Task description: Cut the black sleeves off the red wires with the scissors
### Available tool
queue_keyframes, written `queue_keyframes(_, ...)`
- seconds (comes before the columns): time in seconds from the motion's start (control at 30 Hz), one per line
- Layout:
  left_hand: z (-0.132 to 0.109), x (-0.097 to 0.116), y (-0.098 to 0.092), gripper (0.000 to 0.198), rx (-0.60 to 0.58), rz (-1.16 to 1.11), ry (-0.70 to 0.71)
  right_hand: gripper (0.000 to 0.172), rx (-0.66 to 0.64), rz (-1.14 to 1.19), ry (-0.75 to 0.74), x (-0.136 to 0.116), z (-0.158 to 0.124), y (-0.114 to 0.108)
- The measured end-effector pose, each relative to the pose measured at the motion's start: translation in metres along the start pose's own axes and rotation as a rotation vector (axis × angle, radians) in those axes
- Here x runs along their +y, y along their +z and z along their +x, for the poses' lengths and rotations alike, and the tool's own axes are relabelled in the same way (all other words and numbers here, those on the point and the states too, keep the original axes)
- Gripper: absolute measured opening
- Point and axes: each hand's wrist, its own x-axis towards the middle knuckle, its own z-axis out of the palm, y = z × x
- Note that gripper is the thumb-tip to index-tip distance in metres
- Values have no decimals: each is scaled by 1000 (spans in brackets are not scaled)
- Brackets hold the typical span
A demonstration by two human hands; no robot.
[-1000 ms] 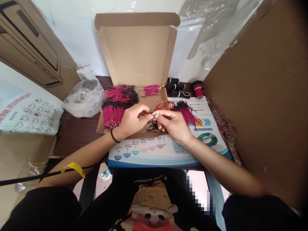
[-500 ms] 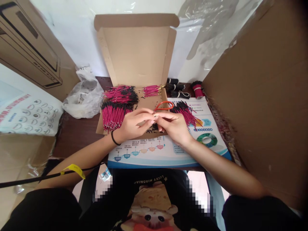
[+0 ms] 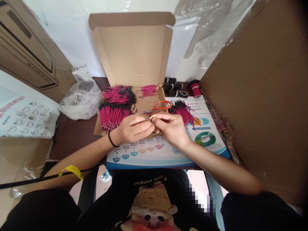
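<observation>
Containing pink wires point(image 3: 113, 117); open cardboard box point(image 3: 130, 54)

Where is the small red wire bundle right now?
In the head view, the small red wire bundle sits at the back right, just right of the black wire bundles and next to the tall cardboard sheet.

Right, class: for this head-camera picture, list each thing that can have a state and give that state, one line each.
Cardboard box: lid open, upright
Orange-handled pliers: tips pointing left, above the hands
Pink wires: loose, lying in the box
Black wire bundles: banded
Plastic bag: crumpled
Left hand: fingers curled
Right hand: fingers pinched, beneath the pliers
</observation>
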Motion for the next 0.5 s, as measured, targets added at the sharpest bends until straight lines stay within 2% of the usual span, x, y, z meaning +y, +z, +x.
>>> queue_keyframes(0.1, 4, 15, 3, 16, -222, -69, 145, 8, 128, -8, 32, 1, 8, -4)
queue_keyframes(0.17, 5, 23, 9, 6, -299, -116, 238, 8, 245, -5, 12, -2, 14, -8)
queue_keyframes(0.2, 5, 25, 12, 8, -302, -118, 309, 10, 234, -35, -7, -4, 15, -10)
queue_keyframes(0.23, 4, 25, 13, 12, -235, -52, 448, 12, 222, -84, -44, -6, 16, -12)
queue_keyframes(0.27, 3, 23, 13, 16, -110, 52, 570, 14, 197, -148, -100, -8, 16, -15)
queue_keyframes(0.33, 2, 16, 9, 14, 205, 284, 657, 15, 151, -325, -250, -10, 15, -19)
queue_keyframes(0.4, 2, 8, 4, 11, 420, 383, 539, 14, 134, -526, -390, -11, 16, -25)
queue_keyframes(0.5, 3, -1, 1, 12, 551, 313, 358, 20, 48, -755, -497, -9, 18, -31)
